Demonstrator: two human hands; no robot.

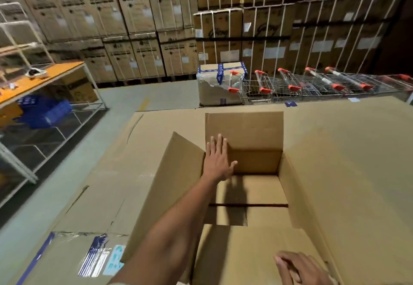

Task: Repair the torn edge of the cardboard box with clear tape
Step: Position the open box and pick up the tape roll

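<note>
An open brown cardboard box [252, 164] stands in front of me on a big flattened cardboard sheet [346, 150], its flaps raised. My left hand [219, 161] reaches forward with fingers spread and lies flat against the far left corner, where the far flap meets the left flap [169, 179]. My right hand [299, 269] rests at the bottom edge on the near flap [245, 253], fingers curled on the cardboard; whether it grips the flap I cannot tell. No tape roll and no torn edge are visible.
An orange-topped metal table [42, 79] with blue crates [42, 112] beneath stands left. A taped carton [216, 85] and a row of shopping carts [312, 85] lie beyond the sheet. Stacked cartons [134, 27] wall the back. Grey floor [134, 96] lies between.
</note>
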